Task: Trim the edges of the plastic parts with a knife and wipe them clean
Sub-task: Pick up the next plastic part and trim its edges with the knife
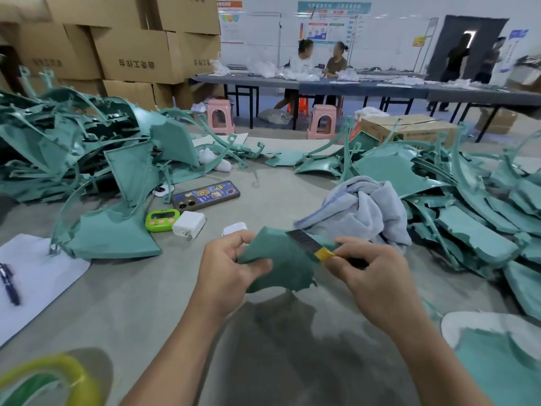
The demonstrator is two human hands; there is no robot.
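Lower centre: the left hand grips a teal plastic part, with the thumb curled over its front face and the fingers curled at its left edge. The right hand has its fingers curled round a knife. The dark blade lies against the part's upper right edge. The part is held above the grey table.

Just beyond, a crumpled pale towel lies on the table. Centre left: green timer, white charger, phone. Heaps of teal parts fill the left and right. Upper left: stacked cardboard boxes.
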